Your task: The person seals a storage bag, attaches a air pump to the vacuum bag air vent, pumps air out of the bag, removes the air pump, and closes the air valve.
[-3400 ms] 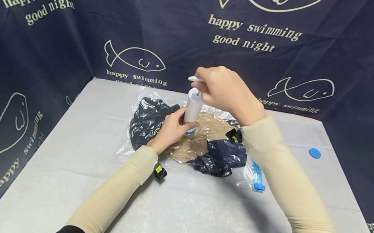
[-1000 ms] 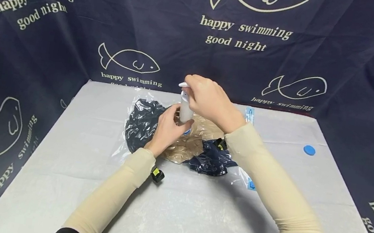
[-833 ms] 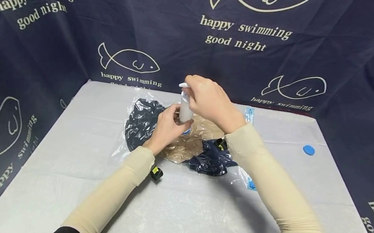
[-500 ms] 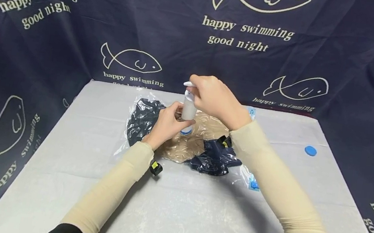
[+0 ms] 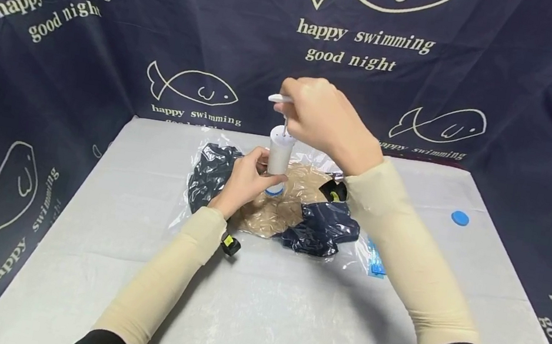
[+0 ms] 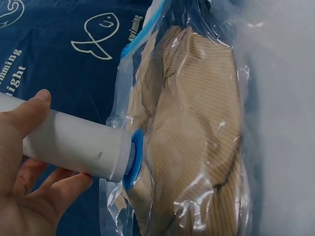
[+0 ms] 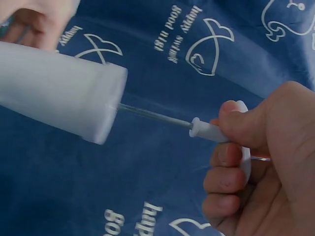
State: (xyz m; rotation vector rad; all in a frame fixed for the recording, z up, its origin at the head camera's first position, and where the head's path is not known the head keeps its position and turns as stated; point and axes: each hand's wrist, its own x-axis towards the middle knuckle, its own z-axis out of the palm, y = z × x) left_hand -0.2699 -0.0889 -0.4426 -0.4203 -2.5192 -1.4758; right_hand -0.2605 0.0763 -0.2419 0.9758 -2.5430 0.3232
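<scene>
A white hand pump [image 5: 279, 157] stands upright on the blue valve [image 6: 135, 160] of a clear vacuum storage bag [image 5: 268, 221] packed with tan and dark clothes. My left hand [image 5: 247, 182] grips the lower part of the pump's barrel, thumb on one side and fingers on the other, as the left wrist view shows. Above it, my right hand [image 5: 324, 114] has its fingers curled round the white T-shaped handle [image 7: 209, 130]. A length of thin metal rod [image 7: 155, 115] shows between the handle and the barrel's top.
A round blue cap [image 5: 459, 218] lies on the white-covered table [image 5: 285, 328] to the right. The bag's blue zip slider [image 5: 376, 264] shows beside the right sleeve. Dark blue cloth with fish drawings [image 5: 192, 88] hangs behind and at both sides.
Since half a second ago, my right hand has risen with the handle, drawing more rod out of the barrel. A second ago the handle was down near the barrel's top. My left hand keeps its grip.
</scene>
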